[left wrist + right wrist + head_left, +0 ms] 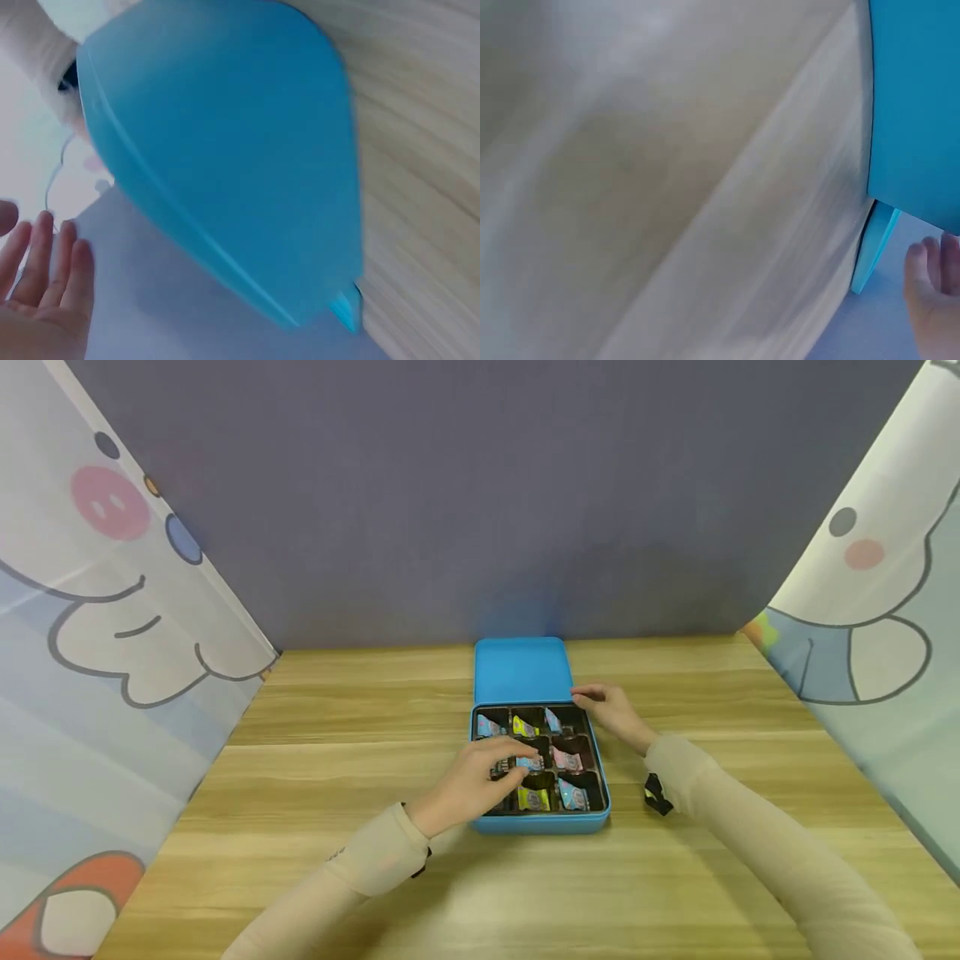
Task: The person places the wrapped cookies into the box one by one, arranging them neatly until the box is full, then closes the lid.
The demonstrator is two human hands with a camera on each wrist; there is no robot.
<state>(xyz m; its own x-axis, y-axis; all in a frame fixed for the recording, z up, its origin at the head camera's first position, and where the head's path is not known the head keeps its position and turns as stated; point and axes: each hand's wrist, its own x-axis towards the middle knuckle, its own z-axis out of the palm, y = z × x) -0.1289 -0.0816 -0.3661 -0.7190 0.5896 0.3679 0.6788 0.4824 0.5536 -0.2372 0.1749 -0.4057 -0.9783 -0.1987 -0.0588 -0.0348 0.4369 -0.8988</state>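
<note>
A blue box (540, 824) stands on the table with its lid (522, 670) tipped back behind it. Inside, a black divided tray holds small wrapped sweets, among them a yellow sweet (525, 727), a pink sweet (567, 760) and a blue sweet (573, 796). My left hand (483, 777) is over the tray's left side, thumb and fingers apart near a middle blue sweet (529, 763). In the left wrist view its fingers (71, 277) look extended. My right hand (611, 710) is at the box's back right corner, fingers loosely bent; whether it touches the rim cannot be seen.
The wooden table (337, 760) extends to both sides of the box. A grey panel (450, 510) rises behind it, and printed cartoon curtains (90, 652) hang left and right. A dark strap (657, 795) shows below the right sleeve.
</note>
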